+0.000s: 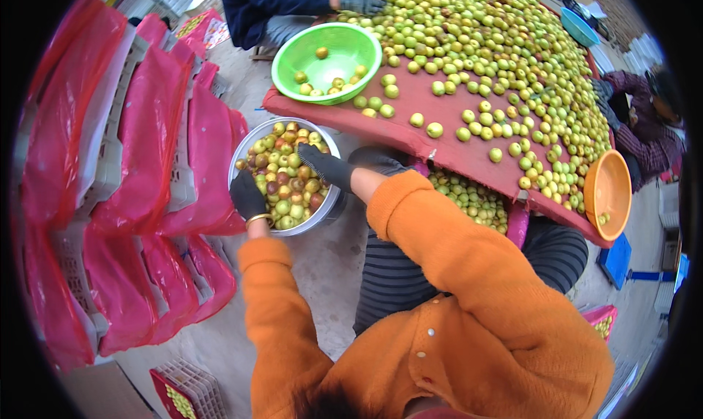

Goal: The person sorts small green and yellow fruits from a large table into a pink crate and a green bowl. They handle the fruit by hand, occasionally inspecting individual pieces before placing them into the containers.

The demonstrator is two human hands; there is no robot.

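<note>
A white plastic bucket [331,212] stands on the floor to the left of my knees, nearly full of round green and reddish-brown fruit [285,169] that look like jujubes. My left hand [248,194], in a dark glove with a bangle at the wrist, is at the bucket's left side against the fruit. From the right, my right hand [328,165] reaches over the rim in a matching glove, its fingers on top of the pile. Whether either hand grips any fruit is hidden. Just beyond the bucket, a green plastic colander [324,54] holds several fruits at the table's corner.
A red-covered sorting table [406,98] bears a large heap of fruit, with an orange basin [607,194] on its right edge. Pink-plastic-lined crates [148,139] are stacked at left. A crate of fruit [478,199] sits under the table. Two co-workers' gloved hands [363,3] reach across it.
</note>
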